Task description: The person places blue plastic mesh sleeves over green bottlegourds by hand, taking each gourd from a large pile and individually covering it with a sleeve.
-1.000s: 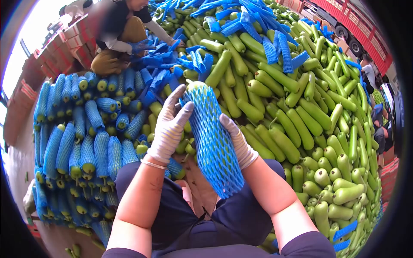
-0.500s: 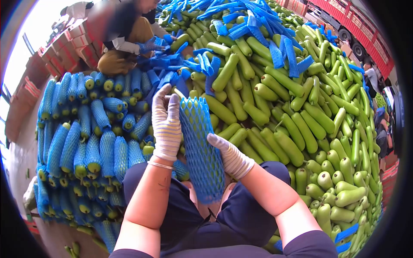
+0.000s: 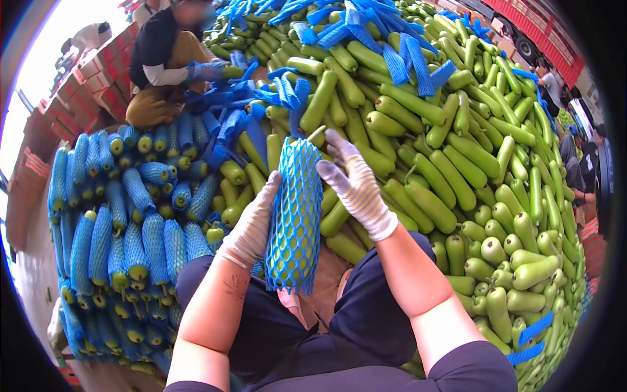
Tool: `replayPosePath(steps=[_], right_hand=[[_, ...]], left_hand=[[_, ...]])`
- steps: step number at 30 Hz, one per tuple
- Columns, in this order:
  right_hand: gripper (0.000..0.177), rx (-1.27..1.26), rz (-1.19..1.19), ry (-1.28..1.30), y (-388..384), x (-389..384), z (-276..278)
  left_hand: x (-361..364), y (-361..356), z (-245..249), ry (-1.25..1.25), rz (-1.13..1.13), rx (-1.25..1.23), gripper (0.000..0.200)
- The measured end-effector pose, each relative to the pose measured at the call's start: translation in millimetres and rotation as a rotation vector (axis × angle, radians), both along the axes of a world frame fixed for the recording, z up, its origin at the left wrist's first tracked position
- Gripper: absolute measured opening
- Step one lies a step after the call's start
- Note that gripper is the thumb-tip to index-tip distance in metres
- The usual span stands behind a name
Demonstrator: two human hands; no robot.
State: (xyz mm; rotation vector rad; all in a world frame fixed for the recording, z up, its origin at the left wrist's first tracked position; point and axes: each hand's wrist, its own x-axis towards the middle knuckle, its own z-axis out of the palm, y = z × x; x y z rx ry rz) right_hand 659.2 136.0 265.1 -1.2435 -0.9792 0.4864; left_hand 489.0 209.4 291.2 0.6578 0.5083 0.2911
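A green bottle gourd in a blue foam net sleeve point(image 3: 293, 219) stands upright in front of me, above my lap. The net covers most of its length, and the stem pokes out at the top. My left hand point(image 3: 251, 225), in a striped work glove, grips it along the left side; its far fingers are hidden behind the net. Close to the upper right of the gourd, my gloved right hand point(image 3: 357, 185) has its fingers spread, with the fingertips by the stem.
A stack of sleeved gourds point(image 3: 153, 243) rises at my left. Bare gourds point(image 3: 450, 176) form a big heap ahead and to the right, with loose blue sleeves point(image 3: 356, 29) on top. Another person point(image 3: 166, 65) crouches at the upper left near cardboard boxes point(image 3: 98, 75). A red truck point(image 3: 539, 29) stands far right.
The gourd now fills the sleeve, which hung looser before. My left hand has moved from the top down to its side. My right hand has risen to the stem end and spread its fingers.
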Motion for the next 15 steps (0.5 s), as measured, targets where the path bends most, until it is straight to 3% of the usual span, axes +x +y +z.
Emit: replayPosePath(steps=[2,6,9,11,15], right_hand=[[0.073,-0.04,-0.084,-0.394,0,3,4],[0.04,0.098,-0.202,-0.543,2,3,0],[0.024,0.061,-0.194,-0.521,-4,0,9],[0.017,0.03,-0.222,-0.264,-4,2,10],[0.017,0.068,-0.262,-0.302,-4,7,10]], left_hand=[[5,-4,-6,0.048,0.021,0.014,0.061],[4,-5,-17,0.036,-0.069,-0.039,0.058],[4,-13,-13,0.082,-0.1,-0.027,0.057],[3,-18,-10,0.121,-0.112,-0.024,0.056],[2,-25,1,0.135,-0.123,-0.095,0.067]])
